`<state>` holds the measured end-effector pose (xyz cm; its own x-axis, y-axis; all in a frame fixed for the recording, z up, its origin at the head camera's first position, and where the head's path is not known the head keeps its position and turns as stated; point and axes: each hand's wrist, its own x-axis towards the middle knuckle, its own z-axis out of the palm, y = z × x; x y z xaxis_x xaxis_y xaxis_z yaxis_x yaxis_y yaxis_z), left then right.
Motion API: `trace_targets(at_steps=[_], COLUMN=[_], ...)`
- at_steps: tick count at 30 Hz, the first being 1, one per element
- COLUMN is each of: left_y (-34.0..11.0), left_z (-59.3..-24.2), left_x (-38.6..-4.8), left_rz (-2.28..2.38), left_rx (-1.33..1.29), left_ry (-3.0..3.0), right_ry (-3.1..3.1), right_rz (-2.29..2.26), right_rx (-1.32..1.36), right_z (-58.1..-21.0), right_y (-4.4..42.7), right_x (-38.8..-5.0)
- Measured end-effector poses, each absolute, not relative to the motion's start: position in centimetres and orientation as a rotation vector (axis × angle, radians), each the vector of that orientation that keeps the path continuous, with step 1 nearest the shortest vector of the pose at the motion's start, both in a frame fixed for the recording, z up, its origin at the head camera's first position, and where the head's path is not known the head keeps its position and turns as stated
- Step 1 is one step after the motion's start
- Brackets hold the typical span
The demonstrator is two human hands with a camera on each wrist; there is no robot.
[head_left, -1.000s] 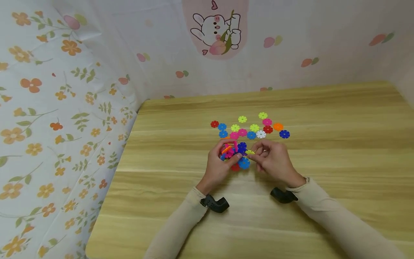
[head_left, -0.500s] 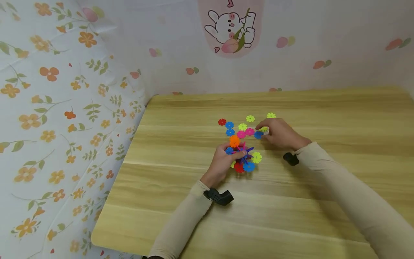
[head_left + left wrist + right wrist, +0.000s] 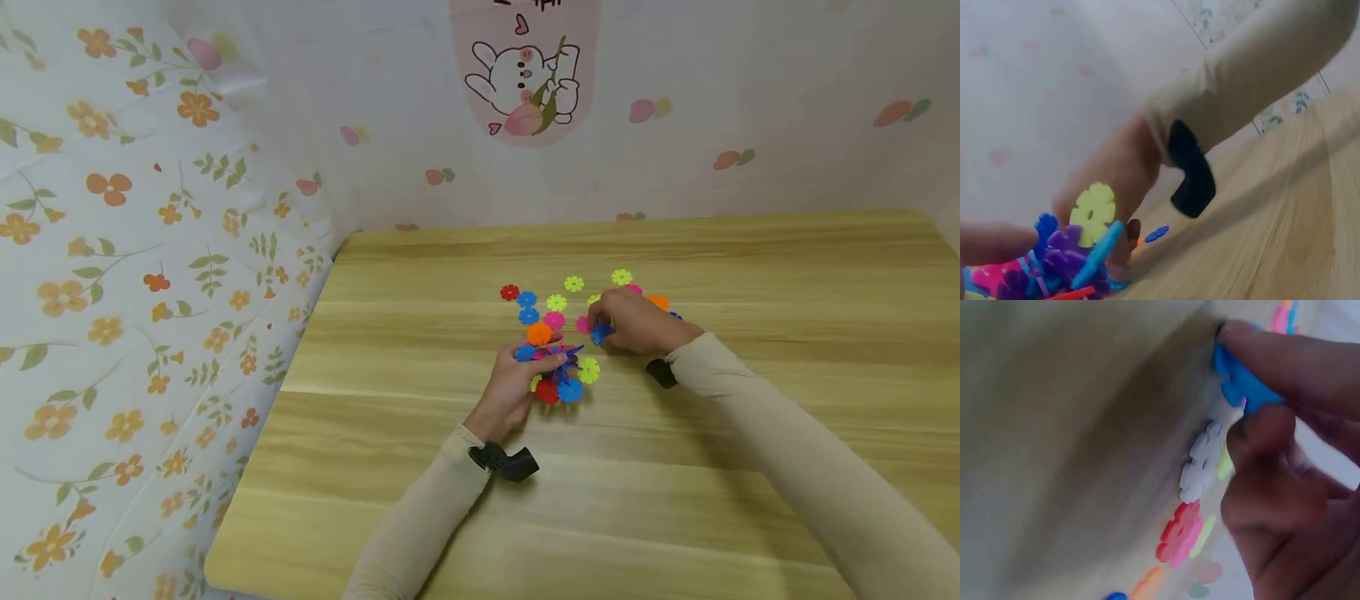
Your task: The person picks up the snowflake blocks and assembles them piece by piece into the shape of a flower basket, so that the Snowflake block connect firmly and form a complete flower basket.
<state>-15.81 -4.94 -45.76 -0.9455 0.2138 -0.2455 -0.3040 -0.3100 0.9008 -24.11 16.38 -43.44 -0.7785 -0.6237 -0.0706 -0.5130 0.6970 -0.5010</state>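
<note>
My left hand point(image 3: 508, 390) grips a cluster of joined, notched flower-shaped plastic discs point(image 3: 570, 391), its thumb lying across the near side. Orange, blue, red and yellow discs stick out around the cluster's edge, and purple ones point(image 3: 1065, 257) show at its middle in the left wrist view. To the right and slightly farther back, my right hand point(image 3: 636, 322) pinches a single blue disc point(image 3: 1242, 381) between thumb and finger. That disc is tilted and stands apart from the cluster. The palm side of the left hand is hidden.
Loose discs lie scattered on the wooden table point(image 3: 420, 333) behind the hands, among them a red one point(image 3: 510, 292), a yellow one point(image 3: 573, 284) and an orange one point(image 3: 657, 302). A white disc point(image 3: 1202, 462) lies under the right hand. Patterned cloth point(image 3: 360, 108) borders the table.
The right hand has left a yellow disc on the cluster's right side, moved back and right to the loose discs, and picked up a blue one. The left hand has turned the cluster.
</note>
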Motion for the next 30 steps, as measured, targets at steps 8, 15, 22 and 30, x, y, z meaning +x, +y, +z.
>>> trace_targets(at_steps=[8, 15, 22, 30], left_y=[-4.5, -4.7, -4.3, -3.1], left_z=[-46.2, -46.5, -46.2, -45.3], left_x=[-15.7, -16.0, -15.9, -15.4], left_rz=[2.357, 2.357, 2.297, 2.200], left_rx=[-0.202, -0.158, -0.072, -0.116], left_ry=[1.399, 1.148, 1.365, 1.796], right_ry=[2.522, 2.494, 2.803, 2.996], right_rz=[-1.367, -1.539, -1.291, -1.057], right_rx=[-0.642, -0.668, -0.835, -0.959], right_z=[-42.7, -41.3, -40.6, -40.7], right_y=[17.7, 16.8, 16.2, 15.3], right_x=[-19.1, -17.1, -16.6, -15.8])
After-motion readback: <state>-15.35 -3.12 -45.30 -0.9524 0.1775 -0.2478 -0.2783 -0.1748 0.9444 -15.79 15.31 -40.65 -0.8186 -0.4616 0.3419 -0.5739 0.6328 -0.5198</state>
